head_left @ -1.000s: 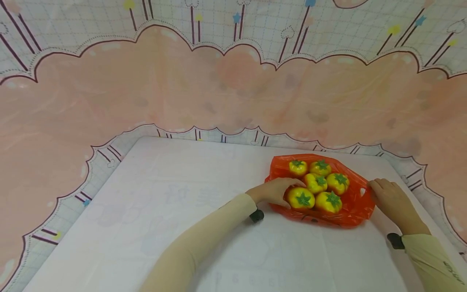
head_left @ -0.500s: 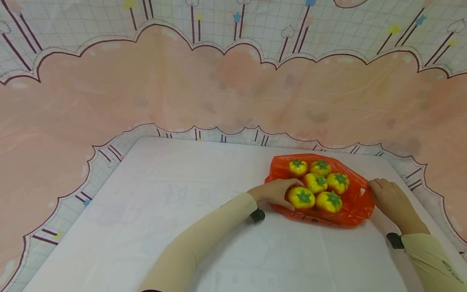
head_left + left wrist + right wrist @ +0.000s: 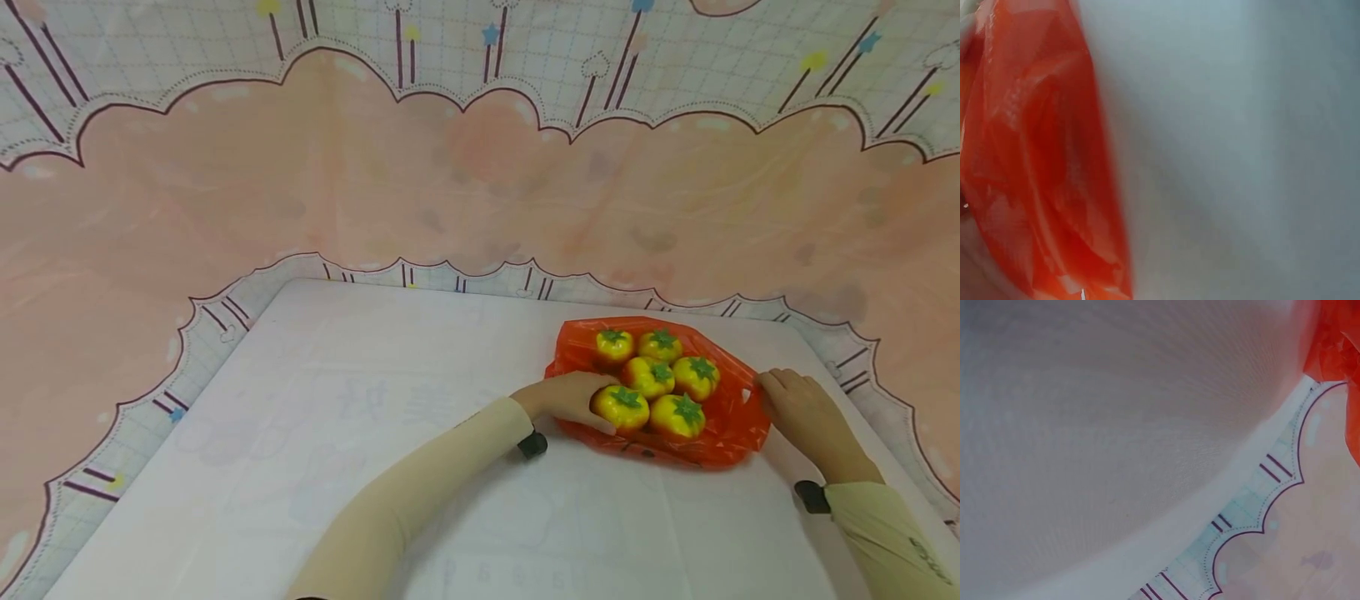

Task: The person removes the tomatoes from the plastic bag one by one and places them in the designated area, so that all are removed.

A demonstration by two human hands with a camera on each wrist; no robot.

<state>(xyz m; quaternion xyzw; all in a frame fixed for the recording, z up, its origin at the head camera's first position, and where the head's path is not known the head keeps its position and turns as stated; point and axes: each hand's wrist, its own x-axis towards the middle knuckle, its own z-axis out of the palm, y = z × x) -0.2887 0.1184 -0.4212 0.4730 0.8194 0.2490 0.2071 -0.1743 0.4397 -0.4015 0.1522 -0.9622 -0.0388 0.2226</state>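
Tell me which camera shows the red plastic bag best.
The head view: the red plastic bag shows almost whole, around the yellow fruits. The left wrist view has only a close-up strip, cut off at the left; the right wrist view catches just a piece at the upper right.

A crinkled red plastic bag (image 3: pixel 731 429) spreads leftward from the right hand (image 3: pixel 808 417), which pinches its edge. On it cluster six glossy yellow fruits (image 3: pixel 677 418) with green tops, one gripped by the left hand (image 3: pixel 564 398).
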